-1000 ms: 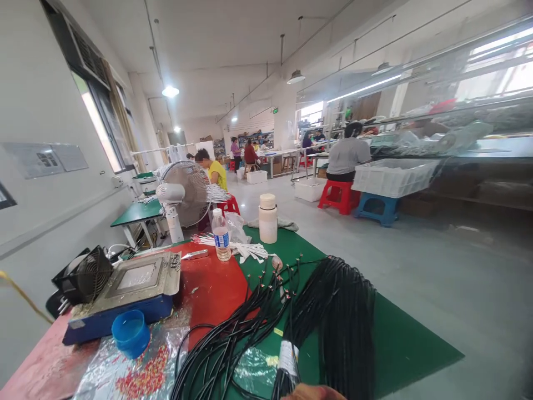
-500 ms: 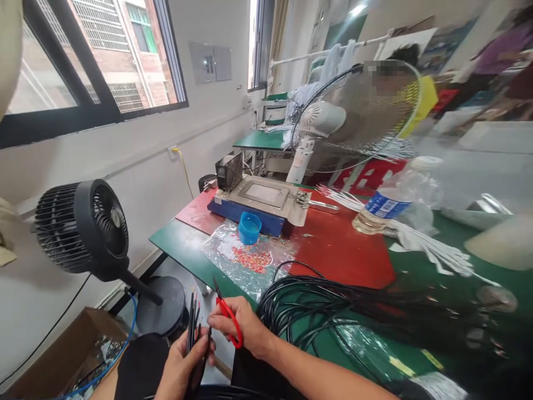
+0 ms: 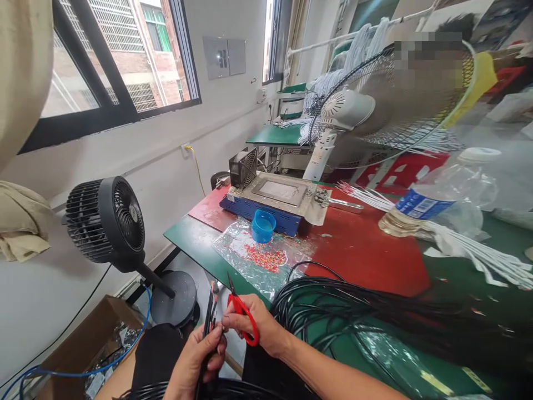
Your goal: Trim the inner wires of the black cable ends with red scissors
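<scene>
Black cables (image 3: 209, 316) with red-tipped ends, red-handled scissors (image 3: 240, 311), left hand (image 3: 202, 355) gripping.

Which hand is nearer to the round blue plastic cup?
Right. The right hand, holding red-handled scissors, is on the near side of the cup; the left hand, holding thin black cables, is farther left and closer to the camera.

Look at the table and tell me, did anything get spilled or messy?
Maybe: tiny red and yellow bits lie scattered over the clear plastic sheet beside the blue cup. They look loose and messy, but might be there on purpose.
</scene>
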A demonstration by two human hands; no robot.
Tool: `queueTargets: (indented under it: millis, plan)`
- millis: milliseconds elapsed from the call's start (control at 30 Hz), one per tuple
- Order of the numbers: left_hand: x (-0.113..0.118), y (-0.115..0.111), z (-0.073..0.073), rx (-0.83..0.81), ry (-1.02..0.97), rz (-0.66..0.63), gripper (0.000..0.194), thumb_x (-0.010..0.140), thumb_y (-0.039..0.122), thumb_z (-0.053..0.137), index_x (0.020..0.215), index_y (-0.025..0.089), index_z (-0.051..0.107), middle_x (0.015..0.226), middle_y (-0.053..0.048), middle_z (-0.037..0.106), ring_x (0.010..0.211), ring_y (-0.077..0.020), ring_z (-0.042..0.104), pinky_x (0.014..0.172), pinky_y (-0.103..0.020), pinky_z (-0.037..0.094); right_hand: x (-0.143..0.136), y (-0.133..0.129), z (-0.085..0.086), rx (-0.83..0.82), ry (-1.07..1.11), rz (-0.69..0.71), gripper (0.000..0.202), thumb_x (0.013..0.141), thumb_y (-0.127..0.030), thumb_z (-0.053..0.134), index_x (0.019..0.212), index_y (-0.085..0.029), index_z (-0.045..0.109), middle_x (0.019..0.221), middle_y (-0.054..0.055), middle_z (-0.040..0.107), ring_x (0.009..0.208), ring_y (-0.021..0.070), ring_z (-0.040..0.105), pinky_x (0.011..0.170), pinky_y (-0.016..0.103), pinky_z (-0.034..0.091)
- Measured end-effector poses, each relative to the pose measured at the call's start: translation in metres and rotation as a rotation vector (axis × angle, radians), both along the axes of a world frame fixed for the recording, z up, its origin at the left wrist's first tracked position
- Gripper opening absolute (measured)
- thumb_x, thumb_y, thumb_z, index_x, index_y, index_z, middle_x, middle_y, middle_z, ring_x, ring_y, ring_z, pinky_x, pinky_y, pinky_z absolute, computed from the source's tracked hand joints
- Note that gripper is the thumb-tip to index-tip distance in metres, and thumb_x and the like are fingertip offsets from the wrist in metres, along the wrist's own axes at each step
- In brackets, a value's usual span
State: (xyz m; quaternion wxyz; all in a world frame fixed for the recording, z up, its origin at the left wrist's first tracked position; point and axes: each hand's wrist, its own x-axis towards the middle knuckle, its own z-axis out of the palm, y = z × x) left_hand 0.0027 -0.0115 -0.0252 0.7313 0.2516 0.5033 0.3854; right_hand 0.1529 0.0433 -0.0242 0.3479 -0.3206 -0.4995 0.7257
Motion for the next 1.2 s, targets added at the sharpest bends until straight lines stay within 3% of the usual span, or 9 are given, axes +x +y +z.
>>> queueTargets:
  millis: [167, 267, 367, 467, 600, 767, 1000, 1200]
  plan:
    - [0.004, 0.004, 0.006, 0.0, 0.085, 0.199, 0.037, 0.061, 0.047, 0.066, 0.077, 0.015, 0.057, 0.052, 0.007, 0.045, 0.033, 0.0002, 0.025, 0.03, -0.015, 0.011, 0.0, 0.003, 0.0, 0.038, -0.073, -0.023, 0.045, 0.073, -0.059, 0.056, 0.065, -0.014, 0.051, 0.049, -0.005, 0.042, 0.043, 0.0057, 0.035, 0.042, 0.019, 0.026]
    - [0.0, 0.007, 0.013, 0.015, 0.138, 0.308, 0.037, 0.063, 0.046, 0.065, 0.081, 0.015, 0.057, 0.054, 0.007, 0.046, 0.035, -0.0002, 0.026, 0.032, -0.015, 0.013, 0.004, 0.005, 0.004, 0.176, -0.201, 0.083, 0.048, 0.076, -0.062, 0.048, 0.065, -0.015, 0.05, 0.056, -0.004, 0.039, 0.05, 0.0066, 0.033, 0.045, 0.02, 0.025]
    - [-0.005, 0.008, 0.021, 0.053, 0.208, 0.388, 0.033, 0.065, 0.043, 0.064, 0.08, 0.015, 0.056, 0.055, 0.006, 0.046, 0.037, -0.0003, 0.027, 0.034, -0.014, 0.013, 0.008, 0.005, 0.01, 0.358, -0.343, 0.206, 0.046, 0.075, -0.06, 0.052, 0.068, -0.015, 0.051, 0.062, -0.004, 0.038, 0.057, 0.0076, 0.032, 0.049, 0.019, 0.025]
    - [-0.006, 0.009, 0.026, 0.082, 0.259, 0.422, 0.03, 0.065, 0.042, 0.065, 0.074, 0.015, 0.054, 0.053, 0.007, 0.044, 0.039, -0.0008, 0.028, 0.035, -0.015, 0.014, 0.01, 0.003, 0.014, 0.396, -0.431, 0.307, 0.048, 0.076, -0.061, 0.049, 0.065, -0.015, 0.049, 0.061, -0.005, 0.036, 0.057, 0.0076, 0.031, 0.048, 0.02, 0.022]
    - [-0.006, 0.01, 0.022, 0.085, 0.281, 0.459, 0.036, 0.059, 0.043, 0.07, 0.077, 0.014, 0.057, 0.05, 0.007, 0.043, 0.039, -0.0017, 0.029, 0.036, -0.016, 0.015, 0.009, 0.001, 0.017, 0.41, -0.511, 0.361, 0.05, 0.075, -0.063, 0.049, 0.06, -0.015, 0.047, 0.058, -0.005, 0.032, 0.054, 0.007, 0.028, 0.047, 0.021, 0.019]
    - [-0.006, 0.01, 0.016, 0.161, 0.411, 0.401, 0.039, 0.055, 0.046, 0.071, 0.073, 0.012, 0.063, 0.04, 0.007, 0.042, 0.037, -0.0031, 0.027, 0.037, -0.019, 0.014, 0.008, 0.001, 0.017, 0.491, -0.622, 0.333, 0.053, 0.076, -0.064, 0.046, 0.055, -0.015, 0.044, 0.054, -0.006, 0.027, 0.051, 0.0066, 0.026, 0.047, 0.022, 0.016]
    - [-0.019, 0.008, 0.014, 0.189, 0.59, 0.277, 0.041, 0.057, 0.048, 0.069, 0.076, 0.012, 0.065, 0.044, 0.006, 0.043, 0.041, -0.006, 0.03, 0.042, -0.022, 0.019, 0.01, -0.001, 0.015, 0.648, -0.802, 0.273, 0.054, 0.079, -0.063, 0.042, 0.053, -0.016, 0.051, 0.05, -0.004, 0.031, 0.049, 0.0076, 0.024, 0.048, 0.024, 0.015]
    - [-0.023, 0.011, 0.013, 0.175, 0.553, 0.224, 0.041, 0.058, 0.047, 0.069, 0.079, 0.011, 0.063, 0.047, 0.007, 0.04, 0.043, -0.0056, 0.028, 0.045, -0.023, 0.017, 0.01, -0.001, 0.011, 0.685, -0.838, 0.254, 0.055, 0.08, -0.062, 0.04, 0.053, -0.016, 0.051, 0.049, -0.004, 0.032, 0.048, 0.0077, 0.022, 0.047, 0.024, 0.015]
